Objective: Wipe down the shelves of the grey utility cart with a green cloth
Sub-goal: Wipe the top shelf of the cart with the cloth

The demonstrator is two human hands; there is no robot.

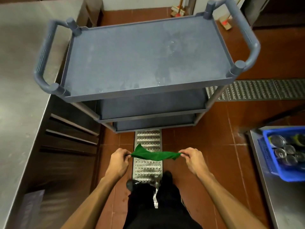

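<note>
Hands meet on the near side of the grey cart (pixel 115 96) in the head view: the left hand (pixel 118 162) pinches one end of the green cloth (pixel 154 155) and the right hand (pixel 193 161) pinches the other. Each grip is narrow, with thumb and fingertips closed on the fabric. The cloth hangs stretched between them in the air, apart from the cart and above the metal drain grate (pixel 147 169) that runs out from under the cart's near edge. One corner of the cloth sticks up near the left hand. The cart's top shelf (pixel 145 55) is bare, with pale smears that may be moisture or dust. The middle shelf (pixel 151 104) and bottom shelf (pixel 155 123) show only as strips beneath it. Looped handles (pixel 42 55) stand at both ends of the cart. Left of the cart runs a steel desk (pixel 19 80). To the cart's right and nearer the person, a blue crate (pixel 270 162) holds cans (pixel 280 152). Beyond the cart, brooms (pixel 178 10) lean by the wall on the red tiled floor (pixel 214 146).
</note>
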